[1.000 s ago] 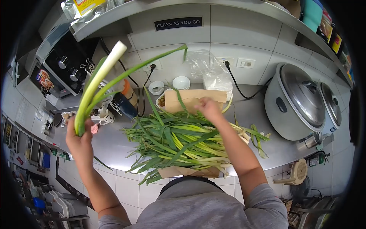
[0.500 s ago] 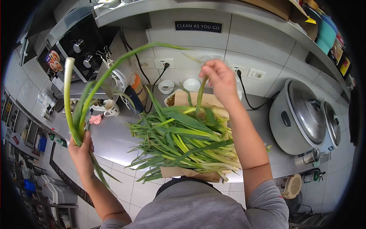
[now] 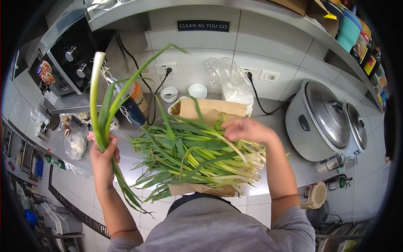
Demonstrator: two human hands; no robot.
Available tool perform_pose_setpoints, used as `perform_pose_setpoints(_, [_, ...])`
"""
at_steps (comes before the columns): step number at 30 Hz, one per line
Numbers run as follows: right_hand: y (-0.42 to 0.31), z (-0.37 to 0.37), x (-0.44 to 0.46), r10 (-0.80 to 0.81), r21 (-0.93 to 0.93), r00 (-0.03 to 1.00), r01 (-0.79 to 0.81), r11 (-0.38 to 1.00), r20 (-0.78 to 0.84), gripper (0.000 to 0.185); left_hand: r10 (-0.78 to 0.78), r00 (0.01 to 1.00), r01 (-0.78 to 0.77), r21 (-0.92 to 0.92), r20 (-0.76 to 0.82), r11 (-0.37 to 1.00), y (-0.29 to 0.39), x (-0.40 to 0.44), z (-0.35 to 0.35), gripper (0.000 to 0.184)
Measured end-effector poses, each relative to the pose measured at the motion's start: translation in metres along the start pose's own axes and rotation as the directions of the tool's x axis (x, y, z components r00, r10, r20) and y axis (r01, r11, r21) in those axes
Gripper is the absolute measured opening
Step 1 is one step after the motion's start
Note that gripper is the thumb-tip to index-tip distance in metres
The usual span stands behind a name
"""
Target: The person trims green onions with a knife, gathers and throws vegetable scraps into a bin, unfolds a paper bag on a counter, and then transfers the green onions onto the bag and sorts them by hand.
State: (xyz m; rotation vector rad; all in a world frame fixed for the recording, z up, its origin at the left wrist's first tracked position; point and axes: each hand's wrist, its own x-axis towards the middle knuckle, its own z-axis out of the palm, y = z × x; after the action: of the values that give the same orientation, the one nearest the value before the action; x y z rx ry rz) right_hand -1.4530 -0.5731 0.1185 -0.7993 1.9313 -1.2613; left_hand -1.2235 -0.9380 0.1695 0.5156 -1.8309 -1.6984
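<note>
My left hand is closed round a spring onion, its white end pointing up and its green leaves bending to the right and hanging below the fist. A large pile of spring onions lies across the counter in front of me, leaf tips to the left and pale root ends to the right. Over the upper right of that pile, my right hand has its fingers bent and somewhat apart, close to the stalks. Nothing shows in it, though its palm is hidden.
Brown paper lies under and behind the pile on the steel counter. A large lidded pot stands right. Behind are two white bowls and a clear plastic bag. A microwave is at left; a shelf runs overhead.
My right hand has come down to the pile, and the leaf strip it pinched no longer shows in it. My left hand has moved right with its spring onion. The view has shifted slightly.
</note>
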Motion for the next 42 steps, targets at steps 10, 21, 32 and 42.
perform_pose_setpoints(10, [0.108,0.025,0.057,0.187,-0.467,0.941,-0.305,0.830,-0.282,0.035,0.023,0.992,-0.028,0.046,0.123,0.999,-0.003,0.005,0.035,0.014])
perform_pose_setpoints(21, [-0.110,0.033,0.019,-0.958,-0.981,0.247,0.086,0.173,-0.147,0.020,0.181,0.880,-0.189,-0.025,0.439,0.982,0.008,0.031,0.164,0.035])
perform_pose_setpoints(32, [-0.030,0.052,0.030,-0.397,0.192,0.789,0.530,0.826,-0.470,0.023,0.102,0.797,-0.228,0.141,0.595,0.963,0.007,0.021,0.178,0.023])
perform_pose_setpoints(42, [0.028,-0.023,-0.123,-0.402,-0.315,0.388,0.269,0.910,-0.829,0.011,-0.094,0.737,-0.158,0.307,0.669,0.938,0.017,0.013,0.108,0.018])
